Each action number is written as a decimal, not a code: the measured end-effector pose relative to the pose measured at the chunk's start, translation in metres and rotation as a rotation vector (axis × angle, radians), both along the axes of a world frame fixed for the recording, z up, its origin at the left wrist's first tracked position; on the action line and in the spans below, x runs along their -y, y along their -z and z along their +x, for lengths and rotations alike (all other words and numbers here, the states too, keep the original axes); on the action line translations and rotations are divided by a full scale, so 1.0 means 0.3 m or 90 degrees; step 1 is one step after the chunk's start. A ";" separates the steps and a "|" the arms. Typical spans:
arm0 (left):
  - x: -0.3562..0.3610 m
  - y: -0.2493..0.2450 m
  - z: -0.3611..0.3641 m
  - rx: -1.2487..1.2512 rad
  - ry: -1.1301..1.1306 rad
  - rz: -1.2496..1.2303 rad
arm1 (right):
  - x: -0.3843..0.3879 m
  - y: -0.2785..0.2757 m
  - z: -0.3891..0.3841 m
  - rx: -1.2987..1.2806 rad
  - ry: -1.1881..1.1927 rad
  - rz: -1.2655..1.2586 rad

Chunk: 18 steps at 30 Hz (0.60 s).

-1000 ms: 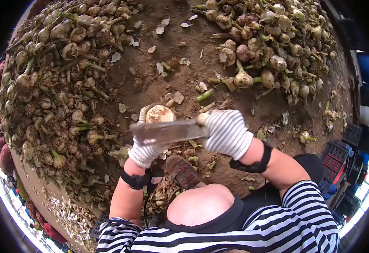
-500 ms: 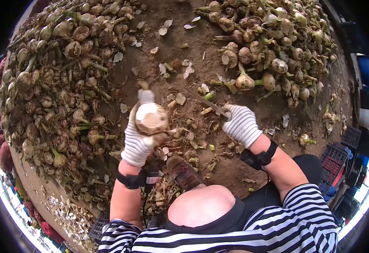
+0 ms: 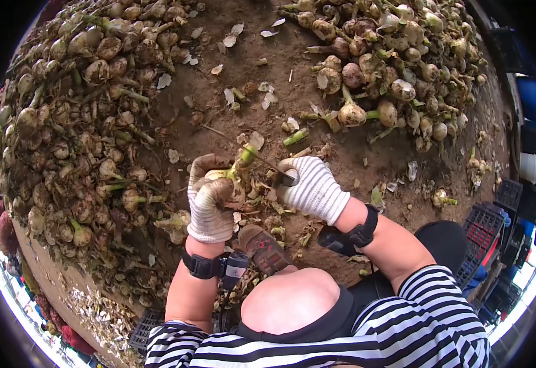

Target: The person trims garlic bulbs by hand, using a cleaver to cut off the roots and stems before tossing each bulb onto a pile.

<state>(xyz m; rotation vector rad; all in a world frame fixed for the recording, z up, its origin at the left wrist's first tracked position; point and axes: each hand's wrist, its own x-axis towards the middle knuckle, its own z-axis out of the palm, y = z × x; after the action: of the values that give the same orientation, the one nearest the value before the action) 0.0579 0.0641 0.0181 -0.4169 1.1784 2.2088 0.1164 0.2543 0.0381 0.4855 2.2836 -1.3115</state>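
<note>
My left hand (image 3: 209,205), in a striped white work glove with soiled fingertips, is closed round a garlic bulb (image 3: 220,175). Fingers cover most of the bulb, while its green stem (image 3: 245,161) sticks out up and to the right. In the same kind of glove, my right hand (image 3: 317,189) grips a knife (image 3: 271,165) by the handle. The thin blade points up and left and crosses the stem in this view. Below the hands, cut stems and peelings lie on the soil.
A big heap of garlic bulbs (image 3: 65,147) with stems covers the left side. Another heap (image 3: 396,67) lies at the upper right. A shoe (image 3: 265,250) rests among trimmings below the hands. Plastic crates (image 3: 481,236) stand at the right.
My right hand has brought the knife left, up to the stem. My left hand earlier showed a bulb's pale trimmed base upward; now a green stem points out of its grip.
</note>
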 end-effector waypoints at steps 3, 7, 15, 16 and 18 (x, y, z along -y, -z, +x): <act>0.008 -0.105 0.002 -0.053 -0.053 0.124 | -0.043 0.081 0.085 0.184 -0.288 0.166; 0.074 -0.113 -0.170 -0.160 0.030 -0.118 | -0.063 0.187 0.211 0.239 -0.143 0.155; 0.046 -0.143 -0.306 -0.484 0.359 -0.556 | -0.115 0.113 0.069 0.072 0.047 0.058; 0.107 -0.056 -0.285 -0.587 0.615 -1.025 | -0.137 0.147 0.109 0.102 0.072 0.044; 0.188 0.048 -0.169 -0.473 1.036 -1.202 | -0.151 0.179 0.164 0.151 0.093 0.019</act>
<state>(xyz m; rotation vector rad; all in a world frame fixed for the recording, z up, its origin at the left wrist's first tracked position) 0.0072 0.0078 0.0036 0.6382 2.2716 -0.5814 0.1657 0.2995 -0.0158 0.7882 2.1066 -1.2161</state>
